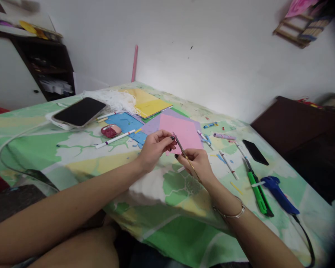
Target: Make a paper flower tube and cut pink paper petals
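Observation:
Above the front of the pink paper (181, 130), my left hand (158, 148) is closed in a pinch; what lies between its fingertips is too small to make out. My right hand (198, 162) grips a slim pointed tool (187, 158) with a gold-coloured shaft, its exact kind unclear. The tool slants up and left, its dark tip close to my left fingertips. Both hands are just over the table's near side. Under the pink sheet lies a purple sheet (152, 125).
Left are a phone (79, 111), white yarn (114, 100), a red-and-pink case (111, 130) and blue paper (125, 123). A yellow sheet (153, 106) lies behind. Right are several markers (228, 165), a green box cutter (258, 193), a blue glue gun (280, 195) and a black slab (255, 152).

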A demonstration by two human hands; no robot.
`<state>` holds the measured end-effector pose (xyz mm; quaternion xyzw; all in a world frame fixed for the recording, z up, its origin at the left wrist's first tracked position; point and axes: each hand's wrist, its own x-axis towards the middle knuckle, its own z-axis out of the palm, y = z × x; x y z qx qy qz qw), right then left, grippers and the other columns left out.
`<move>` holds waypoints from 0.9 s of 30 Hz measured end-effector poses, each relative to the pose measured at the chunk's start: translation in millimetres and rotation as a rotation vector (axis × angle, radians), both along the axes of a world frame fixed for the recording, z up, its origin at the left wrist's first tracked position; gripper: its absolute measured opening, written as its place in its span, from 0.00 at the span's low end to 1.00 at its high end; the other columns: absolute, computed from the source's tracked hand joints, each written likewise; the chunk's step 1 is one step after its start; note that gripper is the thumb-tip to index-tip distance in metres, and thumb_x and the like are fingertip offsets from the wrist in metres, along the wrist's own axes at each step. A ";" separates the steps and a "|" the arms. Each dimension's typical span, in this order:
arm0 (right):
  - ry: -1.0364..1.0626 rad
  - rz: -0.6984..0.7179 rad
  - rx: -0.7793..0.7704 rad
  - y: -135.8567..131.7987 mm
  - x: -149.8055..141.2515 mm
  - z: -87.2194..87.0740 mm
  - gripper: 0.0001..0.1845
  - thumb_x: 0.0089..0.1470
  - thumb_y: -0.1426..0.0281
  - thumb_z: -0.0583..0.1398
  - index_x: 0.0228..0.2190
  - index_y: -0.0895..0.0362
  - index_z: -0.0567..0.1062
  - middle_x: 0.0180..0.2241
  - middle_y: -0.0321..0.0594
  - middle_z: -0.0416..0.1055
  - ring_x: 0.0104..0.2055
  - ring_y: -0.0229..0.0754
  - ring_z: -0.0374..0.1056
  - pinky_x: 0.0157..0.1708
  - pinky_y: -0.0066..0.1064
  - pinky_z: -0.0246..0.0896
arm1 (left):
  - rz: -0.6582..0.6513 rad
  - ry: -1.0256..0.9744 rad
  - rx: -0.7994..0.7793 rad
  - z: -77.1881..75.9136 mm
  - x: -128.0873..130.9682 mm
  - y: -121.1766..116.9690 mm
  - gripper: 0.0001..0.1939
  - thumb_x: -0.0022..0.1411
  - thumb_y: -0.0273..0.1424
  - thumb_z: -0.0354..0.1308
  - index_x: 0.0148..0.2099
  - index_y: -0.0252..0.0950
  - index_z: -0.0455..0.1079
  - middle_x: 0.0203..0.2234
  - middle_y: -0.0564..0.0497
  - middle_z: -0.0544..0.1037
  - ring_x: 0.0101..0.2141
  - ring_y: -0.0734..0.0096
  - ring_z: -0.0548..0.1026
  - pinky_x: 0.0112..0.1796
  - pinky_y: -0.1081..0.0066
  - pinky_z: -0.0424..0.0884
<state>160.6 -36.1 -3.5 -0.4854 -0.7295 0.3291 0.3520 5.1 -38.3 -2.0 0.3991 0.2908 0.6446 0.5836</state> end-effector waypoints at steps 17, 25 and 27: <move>-0.016 -0.003 0.013 0.7 0.6 0.0 0.19 0.44 0.62 0.61 0.13 0.57 0.61 0.10 0.29 0.52 0.15 0.29 0.47 0.15 0.25 0.39 | 0.019 0.010 0.014 -2.1 -0.3 0.7 0.02 0.55 0.25 0.59 0.32 0.31 0.69 0.24 0.51 0.74 0.24 0.76 0.71 0.28 0.73 0.65; -0.027 -0.014 0.018 1.0 1.2 0.3 0.20 0.44 0.62 0.61 0.12 0.56 0.59 0.10 0.29 0.51 0.15 0.29 0.46 0.15 0.25 0.38 | 0.018 0.000 0.013 -2.5 0.0 0.9 0.02 0.54 0.25 0.59 0.32 0.31 0.69 0.24 0.51 0.74 0.24 0.76 0.71 0.29 0.73 0.65; -0.030 -0.013 0.024 0.9 1.2 0.1 0.20 0.44 0.61 0.60 0.12 0.56 0.59 0.10 0.29 0.51 0.15 0.29 0.46 0.15 0.25 0.38 | 0.016 -0.001 0.009 -2.6 0.0 0.9 0.03 0.54 0.25 0.60 0.32 0.31 0.69 0.24 0.51 0.74 0.24 0.76 0.71 0.29 0.73 0.65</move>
